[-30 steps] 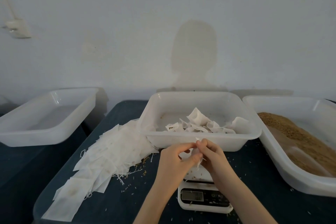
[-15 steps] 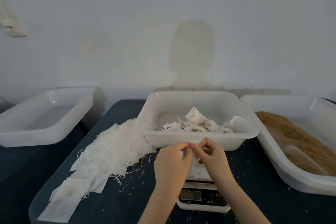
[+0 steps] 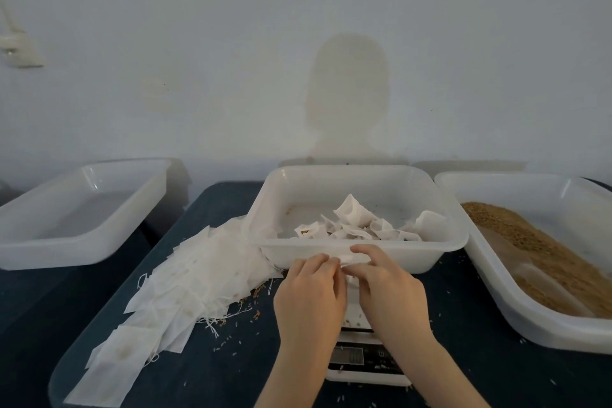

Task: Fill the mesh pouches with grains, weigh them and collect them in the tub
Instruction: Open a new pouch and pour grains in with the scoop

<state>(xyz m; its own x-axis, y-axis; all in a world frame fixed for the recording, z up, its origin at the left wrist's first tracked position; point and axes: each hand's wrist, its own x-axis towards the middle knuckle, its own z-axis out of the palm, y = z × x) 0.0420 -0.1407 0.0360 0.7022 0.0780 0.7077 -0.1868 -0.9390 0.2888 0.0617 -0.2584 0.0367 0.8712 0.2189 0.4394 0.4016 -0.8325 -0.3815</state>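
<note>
Over the scale [image 3: 361,359] on a dark tabletop [image 3: 463,371], a person's left hand [image 3: 309,295] and right hand [image 3: 390,291] meet, each grip pinching the top of a white mesh pouch [image 3: 352,258] held just in front of the collecting tub [image 3: 440,243], where filled pouches [image 3: 354,222] already lie. Loose grain [image 3: 543,255] sits in the bin at right; empty pouches [image 3: 185,281] spread at left. Closing the mouth well likely means drawing it tight while keeping the pouch upright, so nothing spills before it goes into the tub.
</note>
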